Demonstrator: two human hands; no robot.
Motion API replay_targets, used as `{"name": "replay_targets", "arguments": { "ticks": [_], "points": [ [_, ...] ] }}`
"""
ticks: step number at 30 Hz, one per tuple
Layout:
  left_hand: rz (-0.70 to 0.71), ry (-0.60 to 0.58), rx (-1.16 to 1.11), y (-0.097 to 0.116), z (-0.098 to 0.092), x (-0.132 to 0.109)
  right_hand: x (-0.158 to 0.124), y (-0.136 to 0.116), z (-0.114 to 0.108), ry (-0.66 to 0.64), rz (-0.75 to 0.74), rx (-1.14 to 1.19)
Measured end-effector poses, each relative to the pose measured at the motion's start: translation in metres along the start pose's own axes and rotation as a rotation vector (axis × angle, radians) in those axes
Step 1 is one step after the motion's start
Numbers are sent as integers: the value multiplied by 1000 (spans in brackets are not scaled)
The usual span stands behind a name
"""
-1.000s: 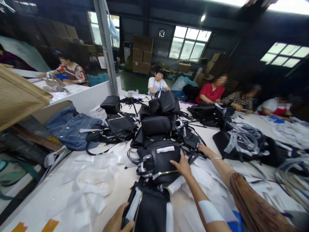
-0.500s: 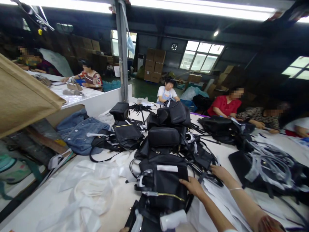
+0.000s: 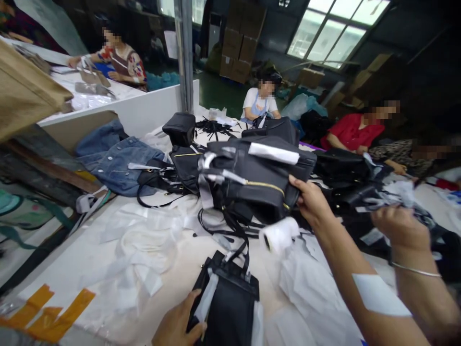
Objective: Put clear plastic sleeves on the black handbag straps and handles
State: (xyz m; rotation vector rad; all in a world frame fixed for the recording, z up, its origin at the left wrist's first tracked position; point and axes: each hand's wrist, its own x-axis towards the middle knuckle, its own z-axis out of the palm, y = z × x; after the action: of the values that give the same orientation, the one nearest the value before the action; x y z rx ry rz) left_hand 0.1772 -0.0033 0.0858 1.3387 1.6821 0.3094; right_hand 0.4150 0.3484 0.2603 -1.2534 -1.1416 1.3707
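Note:
My right hand (image 3: pixel 312 201) is closed on the lower right edge of a black backpack (image 3: pixel 248 168). This backpack has a gold zipper and a white strip across it, and it is tilted above the pile. At the bottom, my left hand (image 3: pixel 180 317) grips the left edge of a smaller black bag (image 3: pixel 234 307) with whitish wrapping on its sides. Its handle and straps stretch up toward the pile. Between the two bags lies a white roll (image 3: pixel 279 234). A co-worker's hand (image 3: pixel 401 226) with a bracelet is at the right.
White wrapping sheets (image 3: pixel 144 245) cover the table's left part, with more white sheets (image 3: pixel 306 278) at the right. A denim garment (image 3: pixel 115 158) lies by the partition (image 3: pixel 158 105). More black bags (image 3: pixel 338 168) are piled behind. Several people sit around, one in red (image 3: pixel 355 129).
The zippered backpack has risen and moved away from me in my right hand. My left hand and the smaller bag now show more fully. The co-worker's hand has shifted right.

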Motion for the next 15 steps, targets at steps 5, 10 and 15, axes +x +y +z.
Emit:
{"name": "replay_targets", "arguments": {
  "ticks": [5,10,15],
  "points": [
    [27,21,13,-3,4,4,59,36,80,35,38,124],
    [70,76,25,-13,8,1,59,104,114,-121,102,-363],
    [126,123,24,-20,12,0,-26,178,41,-83,188,-663]
  ]
}}
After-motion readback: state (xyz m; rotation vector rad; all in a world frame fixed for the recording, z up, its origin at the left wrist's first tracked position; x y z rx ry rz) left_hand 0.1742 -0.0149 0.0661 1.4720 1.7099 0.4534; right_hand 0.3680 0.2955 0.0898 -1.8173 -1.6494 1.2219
